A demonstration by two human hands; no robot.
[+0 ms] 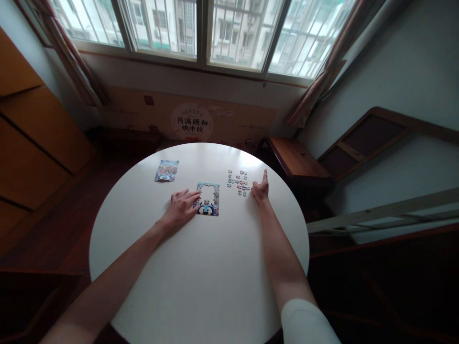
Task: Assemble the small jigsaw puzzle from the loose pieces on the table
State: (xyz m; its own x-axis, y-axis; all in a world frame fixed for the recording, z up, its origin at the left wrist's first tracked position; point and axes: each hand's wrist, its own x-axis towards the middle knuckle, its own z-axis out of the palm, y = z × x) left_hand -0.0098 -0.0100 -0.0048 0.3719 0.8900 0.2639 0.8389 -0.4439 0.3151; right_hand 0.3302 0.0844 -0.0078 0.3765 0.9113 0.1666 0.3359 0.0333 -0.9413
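Note:
A partly assembled jigsaw puzzle [216, 206] lies flat on the round white table [215, 267]. Its border and lower part are joined, and a white gap shows in the middle. My left hand [183, 204] rests palm down at the puzzle's left edge, fingers apart, fingertips touching it. To the right are several loose puzzle pieces [238, 181], spread in a loose cluster. My right hand [261, 190] is beside their right side. One finger points forward while the others bend toward the pieces; anything between them is too small to make out.
A colourful printed picture sheet or packet [167, 170] lies at the table's back left. Beyond the table stand a wooden bench [297, 156] at the right and a printed board [229, 114] below the windows. An orange cabinet [39, 134] is at the far left.

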